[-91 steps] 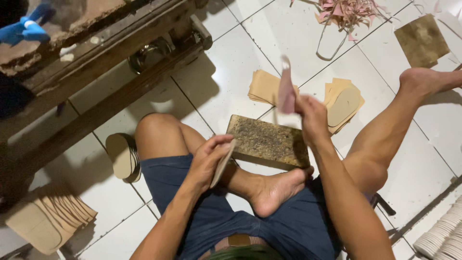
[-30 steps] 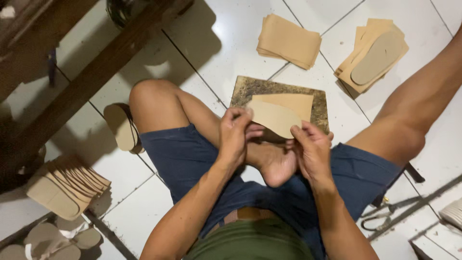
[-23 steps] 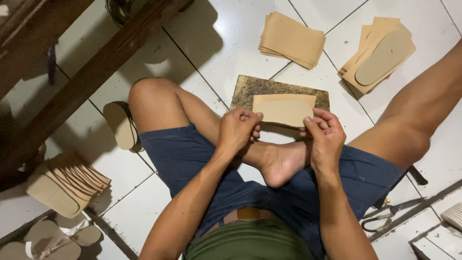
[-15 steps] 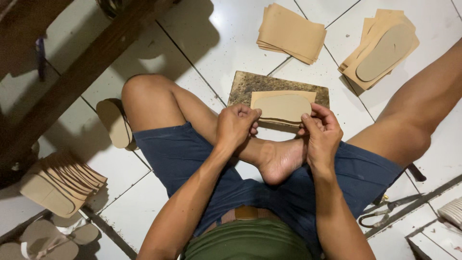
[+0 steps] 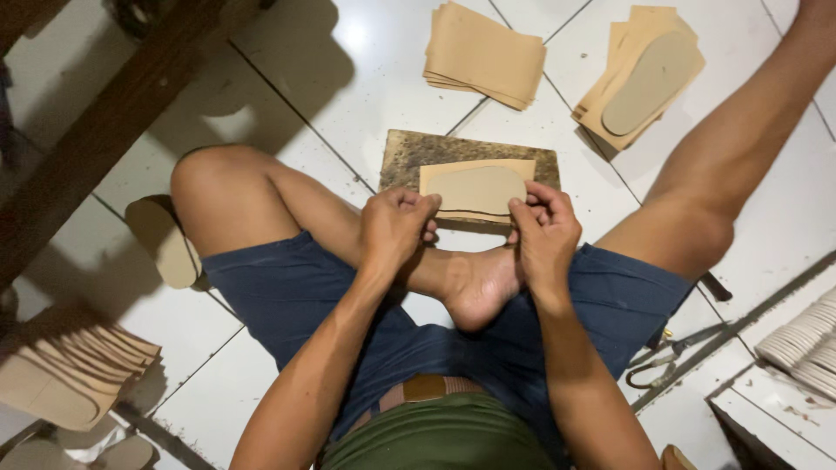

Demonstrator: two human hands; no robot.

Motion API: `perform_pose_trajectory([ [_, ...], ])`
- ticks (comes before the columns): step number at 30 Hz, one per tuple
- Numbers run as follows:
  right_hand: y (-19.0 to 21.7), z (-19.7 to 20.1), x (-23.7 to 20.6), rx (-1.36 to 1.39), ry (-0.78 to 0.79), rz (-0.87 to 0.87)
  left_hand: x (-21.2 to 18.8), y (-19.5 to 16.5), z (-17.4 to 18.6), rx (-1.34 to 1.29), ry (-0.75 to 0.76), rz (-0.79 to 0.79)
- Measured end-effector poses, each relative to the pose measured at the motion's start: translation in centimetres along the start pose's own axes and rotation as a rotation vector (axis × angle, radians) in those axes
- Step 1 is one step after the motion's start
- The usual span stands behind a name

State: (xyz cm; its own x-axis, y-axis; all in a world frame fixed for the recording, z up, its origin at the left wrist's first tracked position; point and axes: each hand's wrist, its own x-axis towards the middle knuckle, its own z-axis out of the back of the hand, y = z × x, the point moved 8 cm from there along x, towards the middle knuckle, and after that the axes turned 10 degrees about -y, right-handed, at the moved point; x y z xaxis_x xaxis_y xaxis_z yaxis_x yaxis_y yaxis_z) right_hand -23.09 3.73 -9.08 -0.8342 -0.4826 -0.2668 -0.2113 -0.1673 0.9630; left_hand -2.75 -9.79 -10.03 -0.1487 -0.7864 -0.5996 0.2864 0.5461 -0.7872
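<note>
Left hand [image 5: 396, 228] and right hand [image 5: 542, 228] pinch the near edge of a thin tan sheet [image 5: 476, 190] on a cutting board [image 5: 409, 157]: probably light, flexible, best gripped at edges.

The near edge of the tan sheet [image 5: 477, 189] lies under the fingertips of the left hand [image 5: 396, 228] and right hand [image 5: 542, 233] — whether either pinches it cannot be told. The board [image 5: 409, 157] beneath shows only its rim. At 8 o'clock the fanned sole stack [image 5: 70, 370] is cut by the frame; at 4 o'clock the white stack [image 5: 805, 344] too — its make unclear. The scissors [image 5: 666, 361] are half hidden by the thigh.
</note>
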Motion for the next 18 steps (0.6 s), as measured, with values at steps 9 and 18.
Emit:
perform_pose_trajectory([
  [9, 5.3, -1.8, -2.4, -0.772, 0.014, 0.489, -0.8, -1.9, 0.8, 0.324, -0.092, -0.221],
  [18, 6.8, -7.2, -6.0, -1.202, 0.412, 0.982, -2.7, -0.8, 0.4, 0.425, 0.028, -0.470],
])
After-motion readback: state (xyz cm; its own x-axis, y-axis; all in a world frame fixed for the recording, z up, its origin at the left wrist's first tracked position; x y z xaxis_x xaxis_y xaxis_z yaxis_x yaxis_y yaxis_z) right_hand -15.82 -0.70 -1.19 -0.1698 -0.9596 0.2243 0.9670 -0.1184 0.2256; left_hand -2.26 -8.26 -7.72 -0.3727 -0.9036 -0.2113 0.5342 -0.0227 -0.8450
